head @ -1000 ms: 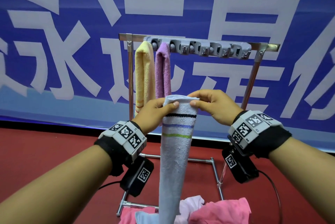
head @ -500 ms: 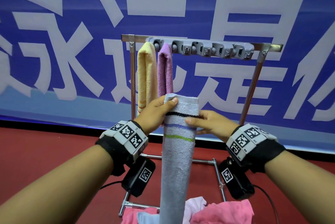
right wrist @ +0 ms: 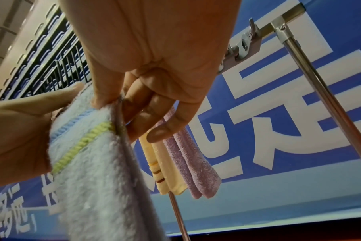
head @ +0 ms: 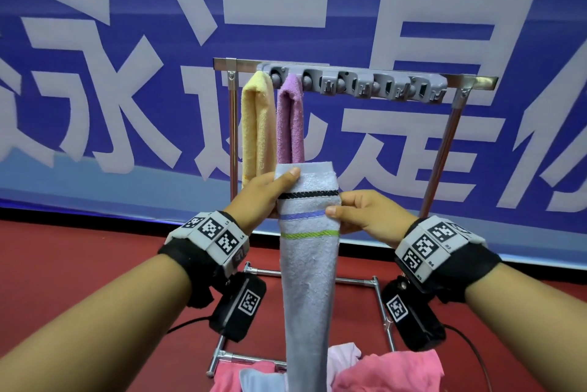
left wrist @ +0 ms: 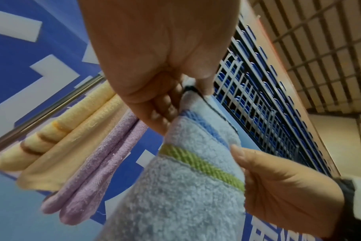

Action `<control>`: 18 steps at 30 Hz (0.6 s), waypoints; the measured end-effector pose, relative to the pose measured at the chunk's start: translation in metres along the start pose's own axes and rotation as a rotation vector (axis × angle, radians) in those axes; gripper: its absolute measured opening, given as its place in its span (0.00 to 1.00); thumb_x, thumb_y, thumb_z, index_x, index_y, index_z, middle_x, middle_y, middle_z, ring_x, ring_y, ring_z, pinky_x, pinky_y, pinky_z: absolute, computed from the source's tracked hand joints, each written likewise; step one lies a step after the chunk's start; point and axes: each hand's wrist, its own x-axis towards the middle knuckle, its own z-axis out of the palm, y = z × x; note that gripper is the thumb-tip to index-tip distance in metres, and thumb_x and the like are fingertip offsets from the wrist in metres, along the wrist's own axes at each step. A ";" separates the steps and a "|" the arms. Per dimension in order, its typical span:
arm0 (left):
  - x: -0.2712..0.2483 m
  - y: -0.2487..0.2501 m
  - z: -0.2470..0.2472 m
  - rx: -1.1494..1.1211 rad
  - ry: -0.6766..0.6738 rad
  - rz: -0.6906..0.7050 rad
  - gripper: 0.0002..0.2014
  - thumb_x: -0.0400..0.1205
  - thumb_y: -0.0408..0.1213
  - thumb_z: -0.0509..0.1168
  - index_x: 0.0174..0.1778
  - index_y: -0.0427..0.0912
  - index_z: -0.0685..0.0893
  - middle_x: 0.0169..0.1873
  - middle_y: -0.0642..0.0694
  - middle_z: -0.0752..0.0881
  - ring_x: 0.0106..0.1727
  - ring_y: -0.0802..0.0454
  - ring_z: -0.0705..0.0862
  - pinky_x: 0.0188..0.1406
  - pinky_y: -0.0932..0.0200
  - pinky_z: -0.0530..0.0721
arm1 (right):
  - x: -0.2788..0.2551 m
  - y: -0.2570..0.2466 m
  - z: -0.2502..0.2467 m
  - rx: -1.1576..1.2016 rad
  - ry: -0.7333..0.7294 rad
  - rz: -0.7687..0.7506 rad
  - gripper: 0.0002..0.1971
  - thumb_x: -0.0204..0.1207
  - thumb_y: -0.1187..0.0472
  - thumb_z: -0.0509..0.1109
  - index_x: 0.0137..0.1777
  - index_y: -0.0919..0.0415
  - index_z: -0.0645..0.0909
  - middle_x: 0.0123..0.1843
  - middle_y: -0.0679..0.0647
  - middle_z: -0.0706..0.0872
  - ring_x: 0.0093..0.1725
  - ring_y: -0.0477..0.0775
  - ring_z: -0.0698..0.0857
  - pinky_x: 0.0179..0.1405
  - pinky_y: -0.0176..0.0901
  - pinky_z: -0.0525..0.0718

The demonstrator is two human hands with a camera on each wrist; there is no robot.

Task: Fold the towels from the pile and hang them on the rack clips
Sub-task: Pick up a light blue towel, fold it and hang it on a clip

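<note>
Because we want the folded strip to stay narrow enough for a clip, we hold the pale blue striped towel (head: 308,252) upright between us and the rack, its long tail hanging toward the pile (head: 386,372) of pink and white cloth at our feet. Our left hand (head: 259,197) pinches the top edge, thumb across the front; our right hand (head: 365,212) pinches the side fold by the stripes, likely keeping the layers aligned. Farther off, a yellow towel (head: 255,128) and a purple towel (head: 290,118) hang from the grey clip bar (head: 365,82) on the rack (head: 441,150). The striped towel's lower end is cut off, the pile is only partly framed, and we cannot tell how the two hung towels sit in their clips.
</note>
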 end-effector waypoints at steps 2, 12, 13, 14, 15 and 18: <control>-0.005 -0.006 0.000 -0.033 -0.090 -0.040 0.18 0.85 0.49 0.55 0.60 0.45 0.85 0.54 0.50 0.90 0.56 0.54 0.88 0.56 0.58 0.86 | 0.002 -0.002 0.002 0.080 0.044 -0.024 0.14 0.81 0.66 0.63 0.61 0.75 0.80 0.49 0.62 0.87 0.45 0.52 0.87 0.49 0.40 0.87; -0.010 -0.035 0.011 -0.110 -0.134 -0.083 0.15 0.85 0.35 0.58 0.63 0.31 0.82 0.56 0.42 0.87 0.50 0.58 0.88 0.52 0.65 0.84 | 0.006 -0.001 -0.006 0.011 0.143 0.052 0.17 0.86 0.57 0.55 0.60 0.65 0.82 0.44 0.56 0.87 0.40 0.48 0.84 0.44 0.37 0.84; -0.009 -0.034 0.014 -0.124 -0.127 -0.086 0.16 0.85 0.36 0.59 0.63 0.30 0.82 0.56 0.41 0.88 0.49 0.57 0.88 0.51 0.64 0.84 | 0.006 0.002 -0.007 -0.012 0.173 0.082 0.18 0.86 0.55 0.54 0.59 0.62 0.83 0.44 0.55 0.87 0.41 0.50 0.83 0.47 0.41 0.84; -0.008 -0.032 0.017 -0.138 -0.124 -0.088 0.16 0.85 0.37 0.59 0.62 0.30 0.82 0.55 0.41 0.88 0.48 0.56 0.88 0.49 0.65 0.84 | 0.004 0.003 -0.007 -0.007 0.198 0.109 0.18 0.86 0.52 0.54 0.57 0.60 0.84 0.45 0.55 0.87 0.42 0.50 0.83 0.49 0.44 0.83; -0.007 -0.029 0.021 -0.151 -0.121 -0.089 0.16 0.85 0.37 0.59 0.63 0.30 0.82 0.55 0.40 0.88 0.47 0.56 0.88 0.47 0.65 0.85 | 0.001 0.005 -0.007 0.018 0.203 0.129 0.19 0.85 0.49 0.55 0.57 0.57 0.85 0.45 0.53 0.88 0.42 0.49 0.84 0.49 0.44 0.84; -0.006 -0.023 0.027 -0.198 -0.106 -0.086 0.16 0.86 0.38 0.58 0.62 0.33 0.83 0.52 0.41 0.89 0.45 0.56 0.89 0.42 0.65 0.86 | -0.008 0.015 -0.006 0.069 0.094 0.180 0.18 0.78 0.45 0.63 0.60 0.53 0.84 0.53 0.48 0.90 0.52 0.45 0.87 0.55 0.43 0.82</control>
